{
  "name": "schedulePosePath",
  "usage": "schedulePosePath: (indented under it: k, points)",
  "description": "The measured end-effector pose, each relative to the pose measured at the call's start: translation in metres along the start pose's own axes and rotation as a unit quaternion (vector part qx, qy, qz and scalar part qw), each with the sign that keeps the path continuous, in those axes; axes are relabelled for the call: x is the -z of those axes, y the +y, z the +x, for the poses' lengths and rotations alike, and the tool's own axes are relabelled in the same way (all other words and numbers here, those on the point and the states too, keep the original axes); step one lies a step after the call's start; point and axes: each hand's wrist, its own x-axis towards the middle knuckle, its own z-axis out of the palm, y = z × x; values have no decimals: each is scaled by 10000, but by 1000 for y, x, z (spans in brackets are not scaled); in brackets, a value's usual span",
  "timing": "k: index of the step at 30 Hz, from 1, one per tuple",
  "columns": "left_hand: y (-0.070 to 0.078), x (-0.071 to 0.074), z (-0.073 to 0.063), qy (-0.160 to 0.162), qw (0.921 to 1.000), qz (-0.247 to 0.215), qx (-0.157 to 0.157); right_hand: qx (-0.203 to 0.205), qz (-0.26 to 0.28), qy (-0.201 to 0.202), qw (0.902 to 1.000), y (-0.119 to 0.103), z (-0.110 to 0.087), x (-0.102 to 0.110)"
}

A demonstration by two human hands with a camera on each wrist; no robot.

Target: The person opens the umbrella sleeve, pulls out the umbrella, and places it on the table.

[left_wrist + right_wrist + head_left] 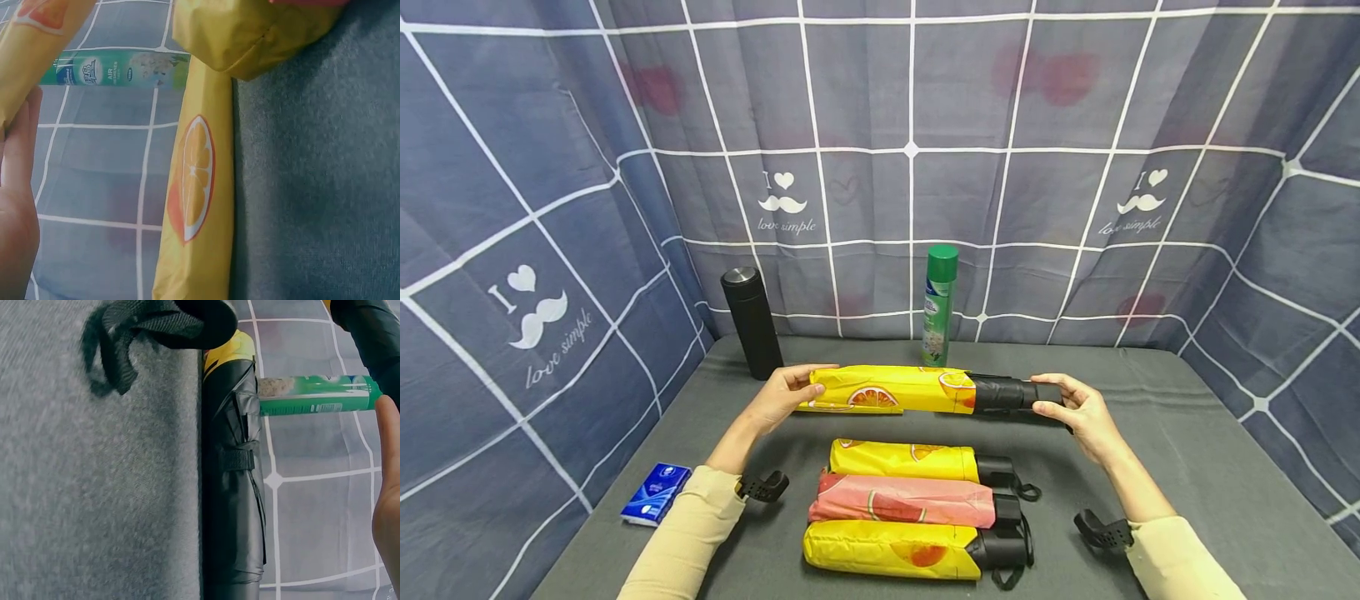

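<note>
Holding a folded yellow fabric umbrella with printed orange slices (891,387) level above the grey cloth-covered worktop (1210,467)

Both hands grip it, one at each end; the left hand (784,397) pinches the yellow end, thumb in front; the right hand (1073,410) pinches the black end between thumb and fingers. Under and behind it, a second yellow umbrella with a black end (201,187) lies on the worktop, apart from the held one in the wrist views; nearer the person, three more lie side by side: a plain-ended yellow umbrella (902,461), a pink umbrella with a watermelon print (917,502) and a yellow umbrella with an orange print (887,550), black ends to the right. Farther back stand a black cylindrical bottle with a silvery lid (752,325) and a green air-freshener can (938,308); a blue rectangular packet (657,493) lies beside the left sleeve (685,533).
</note>
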Motion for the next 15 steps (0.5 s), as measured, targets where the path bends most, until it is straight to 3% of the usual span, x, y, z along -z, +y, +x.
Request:
schedulePosePath:
  k: [15]
  points:
    - [-1, 1, 0, 326, 9976, 560, -231, 28, -127, 50, 9999, -1, -6, 9]
